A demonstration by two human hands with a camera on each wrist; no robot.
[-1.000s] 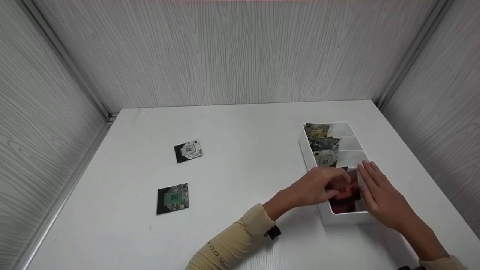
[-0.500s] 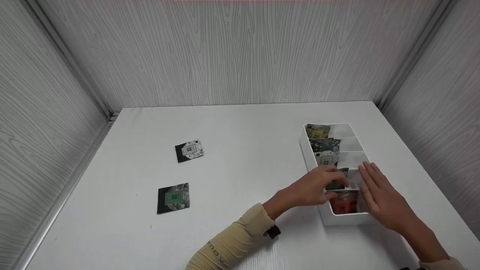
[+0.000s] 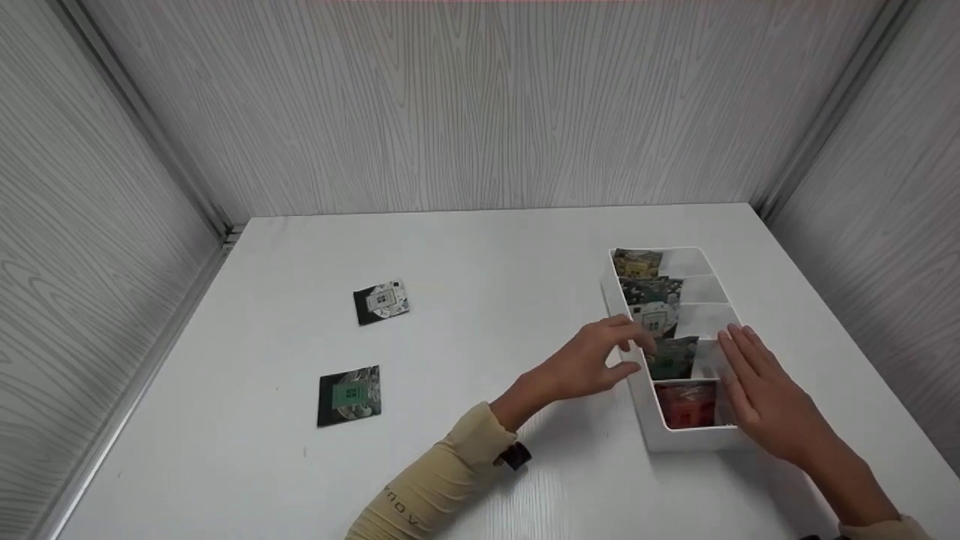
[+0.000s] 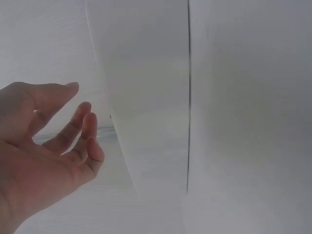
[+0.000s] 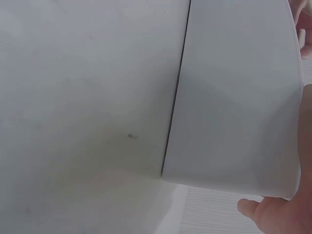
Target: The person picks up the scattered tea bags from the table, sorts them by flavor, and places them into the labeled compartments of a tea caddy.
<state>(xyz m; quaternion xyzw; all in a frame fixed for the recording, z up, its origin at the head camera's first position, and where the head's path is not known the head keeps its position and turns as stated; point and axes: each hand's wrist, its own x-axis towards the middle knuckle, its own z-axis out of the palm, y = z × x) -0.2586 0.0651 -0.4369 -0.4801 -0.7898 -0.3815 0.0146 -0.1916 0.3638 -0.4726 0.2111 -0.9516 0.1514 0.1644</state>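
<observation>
A white divided box [image 3: 688, 439] stands at the right of the table, its compartments in a row. My left hand [image 3: 589, 361] hovers at the box's left rim, fingers loosely bent with nothing between them; the left wrist view shows the same bare hand [image 4: 53, 146] beside the box's side wall [image 4: 146, 107]. My right hand [image 3: 772, 397] lies with straight fingers on the box's right rim. Inside the box are a red packet [image 3: 688, 405] in the nearest compartment, a dark green packet [image 3: 673, 358], a white-and-grey packet [image 3: 655, 319], dark patterned packets [image 3: 651, 289] and a yellowish packet [image 3: 637, 262] farthest back.
Two flat square packets lie on the left of the table: a black-and-white packet [image 3: 382, 301] and a black packet with a green label [image 3: 349, 396] nearer the front. Pale wood-grain panels [image 3: 480, 105] enclose the table [image 3: 480, 255] at the back and both sides.
My left hand first held a red packet over the near compartments, then reached at the dark green packet, and has now drawn back left. The red packet sits in the nearest compartment. My right hand stays put.
</observation>
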